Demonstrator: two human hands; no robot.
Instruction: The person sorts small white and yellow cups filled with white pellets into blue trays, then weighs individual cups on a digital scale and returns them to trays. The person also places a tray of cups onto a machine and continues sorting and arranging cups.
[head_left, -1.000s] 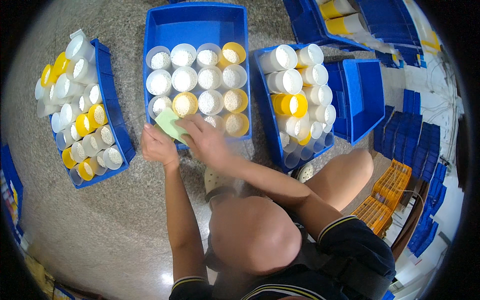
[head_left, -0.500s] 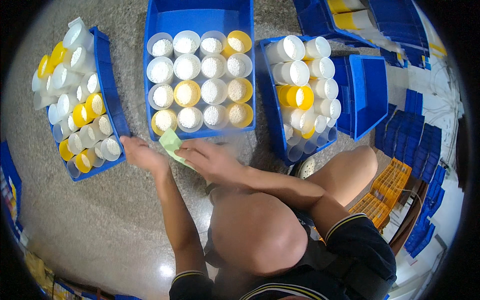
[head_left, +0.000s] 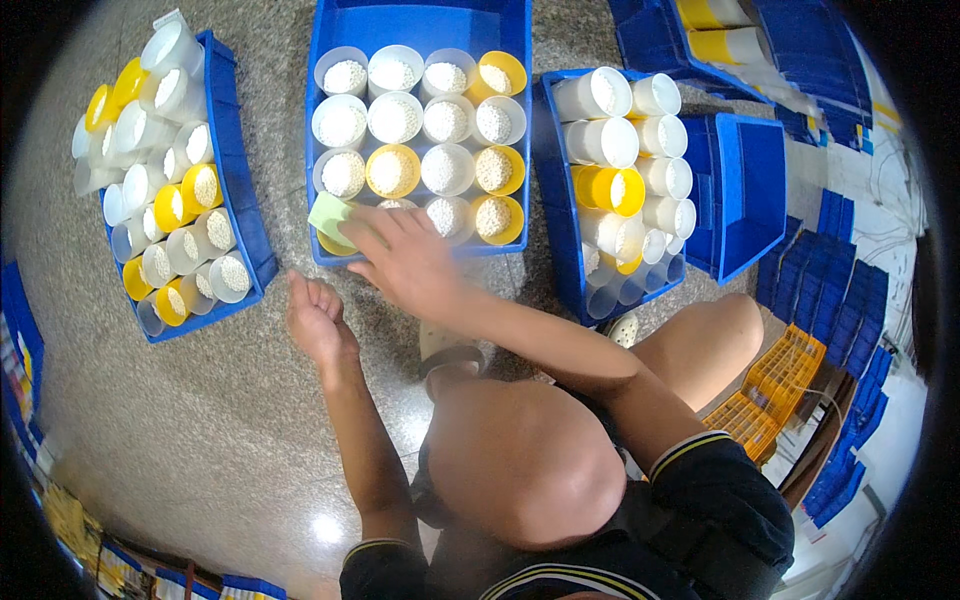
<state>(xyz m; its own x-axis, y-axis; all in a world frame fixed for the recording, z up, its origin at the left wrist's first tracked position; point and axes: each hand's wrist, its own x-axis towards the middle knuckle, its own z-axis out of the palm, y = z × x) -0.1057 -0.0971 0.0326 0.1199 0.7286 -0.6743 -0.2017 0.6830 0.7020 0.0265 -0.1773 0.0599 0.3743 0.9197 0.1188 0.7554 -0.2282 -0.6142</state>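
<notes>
My right hand (head_left: 405,258) reaches over the near edge of the middle blue bin (head_left: 420,25) and grips a pale green card (head_left: 330,215) above a yellow cup at the bin's front left. The bin holds several white and yellow cups (head_left: 445,165) filled with small white pellets. My left hand (head_left: 315,318) hovers over the speckled floor just in front of that bin, fingers loosely curled, holding nothing.
A left blue bin (head_left: 245,215) and a right blue bin (head_left: 555,215) also hold several white and yellow cups. An empty blue bin (head_left: 750,195) sits right of those. Stacked blue bins and orange crates (head_left: 775,385) lie at right. My bent knees (head_left: 520,470) are below.
My left hand has let go of the green card and dropped toward the floor. My right hand keeps the card and has moved it over the bin's front left cup.
</notes>
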